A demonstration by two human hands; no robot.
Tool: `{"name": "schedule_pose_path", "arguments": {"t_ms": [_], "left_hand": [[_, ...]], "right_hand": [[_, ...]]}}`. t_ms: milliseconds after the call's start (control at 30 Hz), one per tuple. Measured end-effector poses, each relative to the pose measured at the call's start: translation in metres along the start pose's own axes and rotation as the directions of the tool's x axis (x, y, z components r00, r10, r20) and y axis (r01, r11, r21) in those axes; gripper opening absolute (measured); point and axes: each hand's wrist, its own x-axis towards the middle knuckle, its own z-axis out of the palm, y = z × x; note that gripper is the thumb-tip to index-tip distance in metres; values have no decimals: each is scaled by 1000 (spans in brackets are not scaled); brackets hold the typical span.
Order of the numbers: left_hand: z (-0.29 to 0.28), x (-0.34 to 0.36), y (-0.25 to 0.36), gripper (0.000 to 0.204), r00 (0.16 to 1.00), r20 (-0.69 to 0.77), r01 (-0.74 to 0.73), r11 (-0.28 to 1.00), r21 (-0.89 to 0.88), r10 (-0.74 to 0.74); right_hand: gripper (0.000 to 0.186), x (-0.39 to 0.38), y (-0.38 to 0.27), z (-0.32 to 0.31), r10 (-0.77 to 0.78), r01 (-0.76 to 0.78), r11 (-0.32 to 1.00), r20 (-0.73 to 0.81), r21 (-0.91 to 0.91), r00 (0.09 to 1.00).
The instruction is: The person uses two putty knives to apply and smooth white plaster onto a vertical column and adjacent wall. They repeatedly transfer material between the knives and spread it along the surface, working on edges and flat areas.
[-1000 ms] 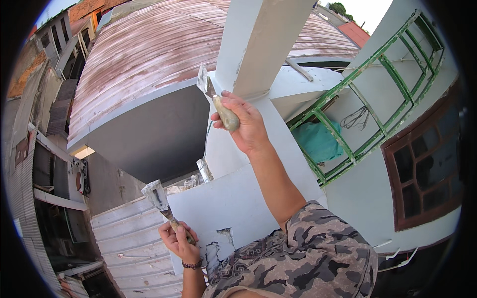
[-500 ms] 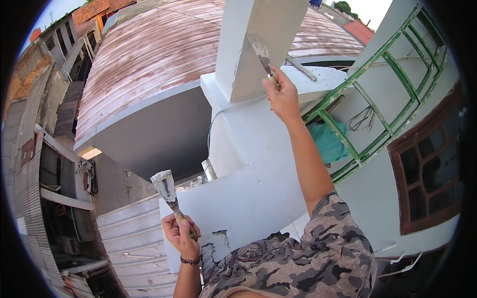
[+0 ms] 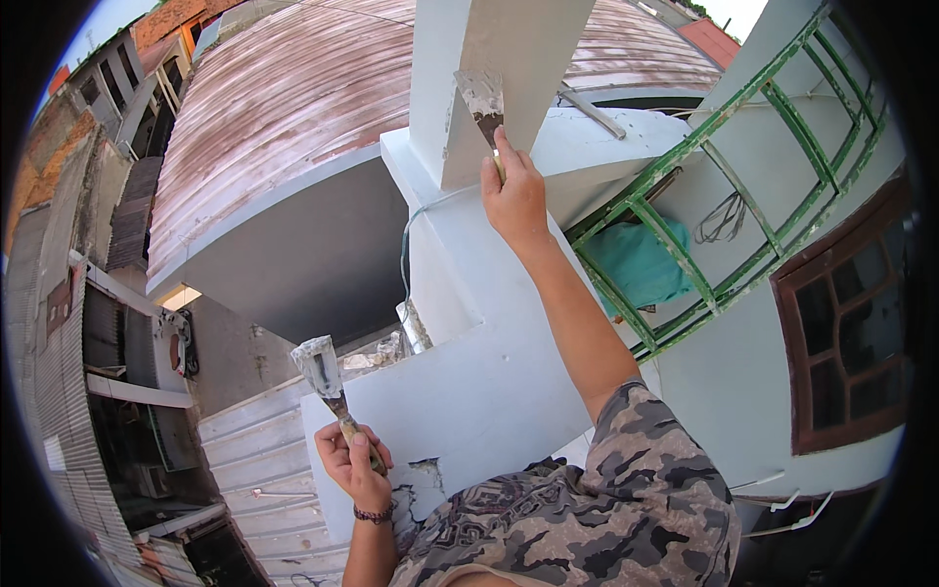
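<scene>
My right hand grips the handle of a putty knife, its index finger stretched along the tool. The blade is smeared with pale filler and lies against the edge of a white square pillar. Lower down, my left hand is wrapped round the handle of a second putty knife. That one points upward, and whitish paste coats its broad blade. A white wall stretches between my two hands, with a cracked, broken patch near my body.
A green metal ladder leans on the right, with a teal cloth behind it. A thin cable runs round the pillar's foot. Corrugated roofing spreads beyond, and a lower metal roof lies left. Rubble sits by the wall edge.
My right hand and its putty knife have moved left and slightly down, to the pillar's left edge. My left hand has barely moved. The view has shifted slightly.
</scene>
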Motion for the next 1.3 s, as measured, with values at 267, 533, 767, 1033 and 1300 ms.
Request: {"name": "schedule_pose_path", "arguments": {"t_ms": [267, 533, 767, 1033, 1300], "left_hand": [[-3, 1, -2, 26, 1000, -14, -20, 1000, -2, 20], [1, -3, 4, 26, 999, -10, -33, 999, -20, 33], [-5, -5, 6, 21, 1000, 11, -29, 998, -50, 30], [16, -8, 20, 18, 991, 126, 42, 999, -18, -39], [40, -16, 40, 23, 892, 360, 261, 962, 82, -273]], "right_hand": [[41, 3, -18, -26, 21, -23, 999, 43, 48, 999], [43, -3, -10, -12, 69, -77, 995, 104, 70, 992], [50, -62, -7, -70, 475, -697, 667, 571, 263, 670], [51, -72, -7, -124, 240, -819, -68, 806, 570, 541], [49, -117, 11, -159, -180, -816, -251, 804, 520, 567]]}}
